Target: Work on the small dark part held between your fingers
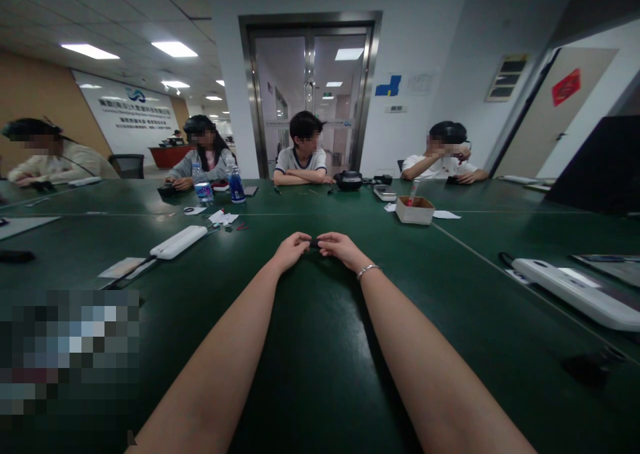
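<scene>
Both my arms reach forward over a dark green table. My left hand is closed, its fingertips on the left end of a small black object. From the other side, my right hand pinches the same object's right end; a silver bracelet circles that wrist. The black piece is short and mostly covered by fingers, so its kind does not show. It is held level between the two hands, just above or on the tabletop; I cannot tell which.
White power strips lie left and right. Ahead stand a cardboard box, a water bottle and a blue-labelled bottle. Paper scraps and small red-handled pliers lie left of centre. Several people sit across the table.
</scene>
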